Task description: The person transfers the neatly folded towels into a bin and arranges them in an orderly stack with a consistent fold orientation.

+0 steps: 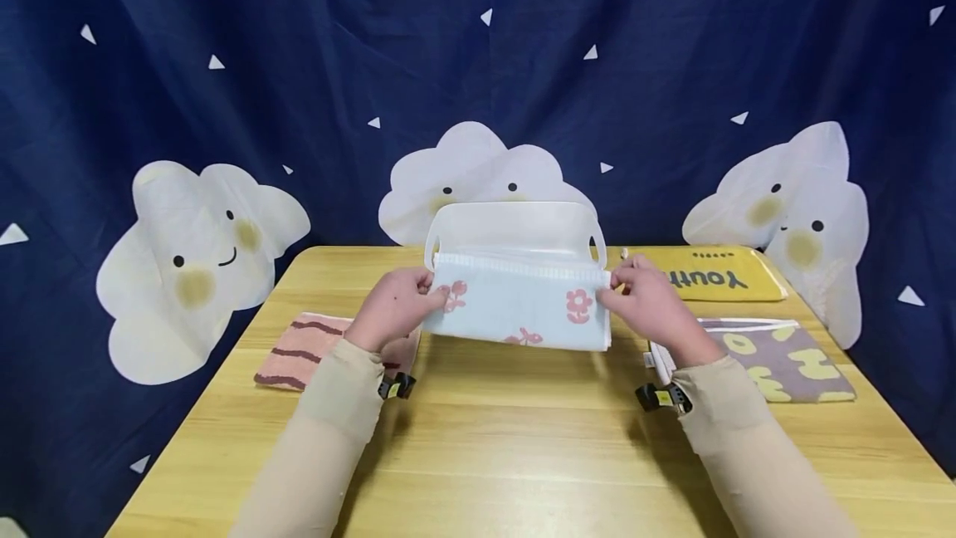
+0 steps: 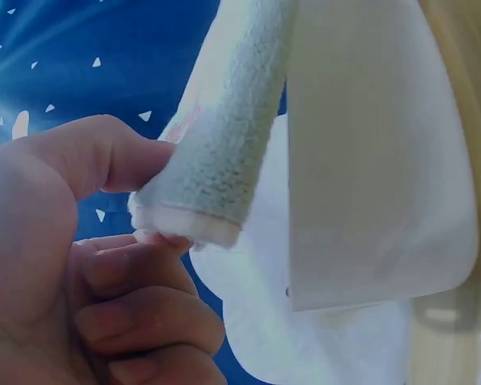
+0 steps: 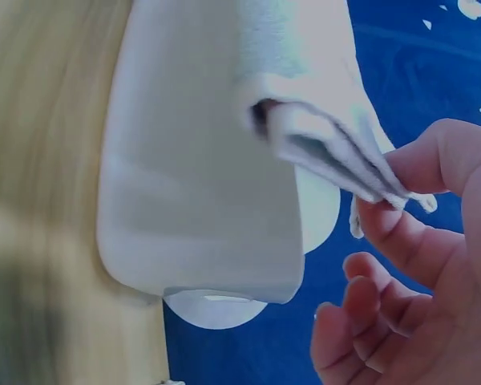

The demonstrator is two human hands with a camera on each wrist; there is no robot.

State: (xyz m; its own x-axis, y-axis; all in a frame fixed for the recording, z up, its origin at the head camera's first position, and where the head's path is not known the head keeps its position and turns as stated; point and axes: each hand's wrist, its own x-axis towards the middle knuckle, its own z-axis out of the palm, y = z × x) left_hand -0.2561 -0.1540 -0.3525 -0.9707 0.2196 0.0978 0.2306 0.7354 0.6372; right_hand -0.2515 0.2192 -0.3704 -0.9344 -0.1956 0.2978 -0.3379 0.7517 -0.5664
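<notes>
Wooden table (image 1: pixel 493 438) fronts a navy cloud-print backdrop (image 1: pixel 299 65).

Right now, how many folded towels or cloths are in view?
4: pale blue flowered towel held by both hands, pink striped one left, yellow one and purple one right. More may sit in the bin.

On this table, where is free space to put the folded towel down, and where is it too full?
Free: the wide bare wood of the table in front, between the two sleeves, and the strip between the striped cloth and the white basket. Crowded: the right side, where the yellow mat and purple cloth lie close together. Both hands hold the flowered towel.
</notes>
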